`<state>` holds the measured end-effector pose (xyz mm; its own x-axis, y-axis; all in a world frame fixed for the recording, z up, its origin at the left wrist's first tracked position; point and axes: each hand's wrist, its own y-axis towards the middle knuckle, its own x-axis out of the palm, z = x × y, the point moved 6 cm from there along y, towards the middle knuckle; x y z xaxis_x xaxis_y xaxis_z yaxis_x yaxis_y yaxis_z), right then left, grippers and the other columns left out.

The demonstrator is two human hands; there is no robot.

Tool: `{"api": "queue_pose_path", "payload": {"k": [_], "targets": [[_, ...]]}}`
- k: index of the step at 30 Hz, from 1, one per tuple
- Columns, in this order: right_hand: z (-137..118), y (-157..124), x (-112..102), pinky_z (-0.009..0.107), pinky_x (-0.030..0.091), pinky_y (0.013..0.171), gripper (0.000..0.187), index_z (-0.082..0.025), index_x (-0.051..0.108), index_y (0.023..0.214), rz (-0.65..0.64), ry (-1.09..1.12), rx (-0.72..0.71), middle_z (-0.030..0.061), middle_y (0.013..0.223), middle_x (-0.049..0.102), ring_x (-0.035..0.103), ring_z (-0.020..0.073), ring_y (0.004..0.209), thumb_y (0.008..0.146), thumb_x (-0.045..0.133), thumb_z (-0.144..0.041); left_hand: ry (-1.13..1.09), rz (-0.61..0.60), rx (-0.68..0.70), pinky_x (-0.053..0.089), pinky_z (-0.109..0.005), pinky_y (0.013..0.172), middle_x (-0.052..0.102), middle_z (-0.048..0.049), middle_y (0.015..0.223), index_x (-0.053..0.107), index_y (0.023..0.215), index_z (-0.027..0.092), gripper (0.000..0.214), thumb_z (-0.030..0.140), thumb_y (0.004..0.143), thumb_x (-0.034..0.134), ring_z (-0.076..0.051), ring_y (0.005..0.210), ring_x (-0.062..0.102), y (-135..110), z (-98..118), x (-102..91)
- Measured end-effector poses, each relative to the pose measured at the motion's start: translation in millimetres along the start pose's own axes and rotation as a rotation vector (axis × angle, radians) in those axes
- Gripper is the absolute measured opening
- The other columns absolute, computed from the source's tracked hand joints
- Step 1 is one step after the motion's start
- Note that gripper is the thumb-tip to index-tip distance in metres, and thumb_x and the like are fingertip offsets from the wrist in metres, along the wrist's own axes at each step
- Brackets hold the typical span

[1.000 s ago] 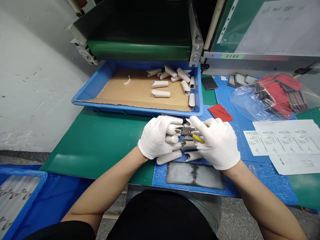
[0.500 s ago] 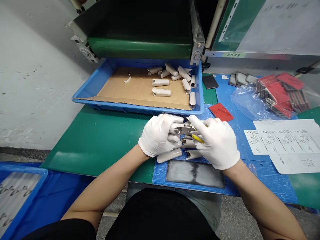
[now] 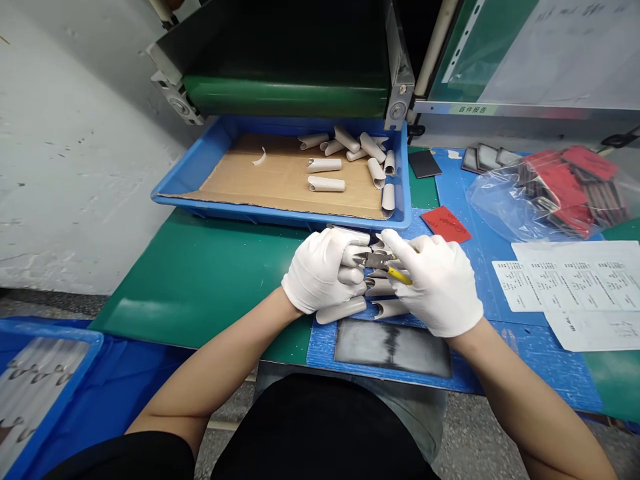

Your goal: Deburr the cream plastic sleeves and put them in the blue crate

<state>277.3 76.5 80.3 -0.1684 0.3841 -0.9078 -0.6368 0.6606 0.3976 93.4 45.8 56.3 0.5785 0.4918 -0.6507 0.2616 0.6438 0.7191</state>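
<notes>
My left hand (image 3: 320,270), in a white glove, is closed with its fingers curled round a whitish plastic shell, mostly hidden by the glove. A pair of side cutters (image 3: 373,259) with yellow handles is gripped in my right hand (image 3: 437,287), also gloved. The cutters' jaws point left and meet the left fingertips; whether they touch the shell is hidden. Beneath both hands, several similar half-tube shells (image 3: 341,311) lie in rows on blue sheeting (image 3: 320,353). One notched shell (image 3: 390,308) lies under the right hand.
Behind the hands, a blue tray (image 3: 280,215) lined with cardboard holds loose shells (image 3: 327,184) and a curved scrap (image 3: 259,157). A conveyor (image 3: 285,97) overhangs it. Right are a red square (image 3: 446,224), bagged pads (image 3: 565,193) and label sheets (image 3: 545,285). A dark plate (image 3: 393,348) lies in front.
The whole view has shifted slightly, so everything sits a little further right. Both hands keep nearly the same pose, with the cutters still at the left fingertips.
</notes>
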Motion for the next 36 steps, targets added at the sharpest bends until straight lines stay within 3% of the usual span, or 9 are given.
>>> {"api": "queue_pose_path", "payload": {"k": [4, 8, 14, 19, 24, 29, 32, 36], "targets": [[-2, -1, 1, 0.039, 0.023, 0.069, 0.046, -0.024, 0.064, 0.149, 0.022, -0.012, -0.005, 0.0072, 0.087, 0.067, 0.051, 0.0259, 0.08, 0.103, 0.055, -0.025, 0.043, -0.01, -0.012, 0.055, -0.042, 0.076, 0.078, -0.0114, 0.112, 0.054, 0.135, 0.021, 0.059, 0.035, 0.083, 0.075, -0.029, 0.089, 0.077, -2, 1, 2.1], [-2, -2, 2, 0.039, 0.027, 0.069, 0.046, -0.024, 0.063, 0.15, 0.03, -0.024, -0.007, 0.0074, 0.087, 0.07, 0.054, 0.0262, 0.08, 0.104, 0.056, -0.026, 0.015, -0.04, -0.035, 0.057, -0.042, 0.08, 0.079, -0.0113, 0.118, 0.055, 0.135, 0.022, 0.058, 0.033, 0.082, 0.075, -0.029, 0.094, 0.078, -1, 1, 5.5], [0, -11, 4, 0.034, 0.04, 0.074, 0.051, -0.026, 0.058, 0.155, 0.043, 0.084, 0.02, 0.0063, 0.108, 0.08, 0.067, 0.022, 0.09, 0.105, 0.052, -0.02, 0.026, 0.011, -0.013, 0.056, -0.041, 0.072, 0.078, -0.0096, 0.107, 0.056, 0.131, 0.021, 0.054, 0.026, 0.08, 0.075, -0.027, 0.083, 0.075, 2, 4, -0.2], [4, -7, -2, 0.035, 0.035, 0.069, 0.052, -0.023, 0.058, 0.156, 0.117, 0.023, 0.016, 0.0037, 0.083, 0.073, 0.062, 0.0219, 0.077, 0.105, 0.052, -0.018, -0.032, -0.037, -0.132, 0.059, -0.042, 0.085, 0.079, -0.007, 0.113, 0.052, 0.126, 0.025, 0.038, 0.024, 0.09, 0.063, -0.026, 0.096, 0.076, 1, -10, -0.3], [-2, -2, 0, 0.04, 0.032, 0.071, 0.055, -0.021, 0.056, 0.157, 0.078, 0.0, -0.05, 0.0069, 0.09, 0.074, 0.058, 0.0255, 0.079, 0.102, 0.056, -0.024, 0.043, 0.082, -0.158, 0.06, -0.042, 0.082, 0.075, -0.0084, 0.104, 0.052, 0.121, 0.024, 0.028, 0.04, 0.099, 0.058, -0.025, 0.09, 0.074, -1, -19, -7.6], [-8, -4, 5, 0.041, 0.032, 0.073, 0.058, -0.021, 0.054, 0.159, 0.055, 0.01, -0.065, 0.009, 0.114, 0.08, 0.06, 0.0258, 0.085, 0.101, 0.059, -0.021, 0.073, 0.111, -0.088, 0.058, -0.04, 0.079, 0.074, -0.0085, 0.104, 0.052, 0.124, 0.023, 0.037, 0.044, 0.096, 0.065, -0.026, 0.088, 0.074, 3, -12, -12.2], [-9, -5, 6, 0.041, 0.034, 0.072, 0.056, -0.02, 0.054, 0.158, 0.052, 0.007, -0.059, 0.0094, 0.116, 0.08, 0.061, 0.0264, 0.085, 0.102, 0.059, -0.022, 0.051, 0.12, -0.061, 0.056, -0.038, 0.075, 0.075, -0.0074, 0.104, 0.051, 0.125, 0.023, 0.043, 0.038, 0.09, 0.072, -0.025, 0.084, 0.074, 5, -8, -14.0], [-10, -4, 6, 0.04, 0.04, 0.072, 0.054, -0.02, 0.056, 0.157, 0.05, 0.04, -0.077, 0.0113, 0.116, 0.08, 0.065, 0.0269, 0.087, 0.103, 0.058, -0.022, -0.014, 0.085, -0.071, 0.057, -0.039, 0.078, 0.078, -0.0069, 0.107, 0.05, 0.126, 0.024, 0.056, 0.043, 0.082, 0.08, -0.027, 0.088, 0.075, 5, -7, -10.8]]}}
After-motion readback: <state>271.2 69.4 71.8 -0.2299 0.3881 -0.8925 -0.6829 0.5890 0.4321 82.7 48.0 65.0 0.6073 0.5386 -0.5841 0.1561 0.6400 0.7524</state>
